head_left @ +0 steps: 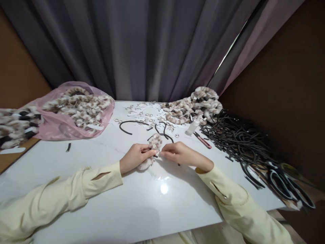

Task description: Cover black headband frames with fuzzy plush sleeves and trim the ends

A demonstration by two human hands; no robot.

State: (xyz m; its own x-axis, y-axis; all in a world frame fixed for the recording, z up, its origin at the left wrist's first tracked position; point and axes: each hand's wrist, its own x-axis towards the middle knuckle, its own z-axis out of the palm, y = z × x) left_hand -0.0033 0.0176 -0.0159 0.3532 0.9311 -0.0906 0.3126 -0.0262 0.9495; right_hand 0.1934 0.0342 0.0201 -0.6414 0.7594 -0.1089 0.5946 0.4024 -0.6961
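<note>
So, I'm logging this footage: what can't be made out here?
- Head view: whether the right hand pinches anything; too small.
- Head view: some fingers of the left hand; hidden by the brown-and-white fluffy piece.
- Head view: lower contents of the pink plastic bag; covered by those above.
- Head view: rest of the far-left brown-and-white fluffy pile; cut off by the left edge.
- Head view: how many thin black strips; tangled, overlapping.

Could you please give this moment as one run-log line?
left hand: holding furry piece | right hand: beside it, contact unclear | right side: black tubing pile, clear bottle | left side: pink bag of furry pieces
</note>
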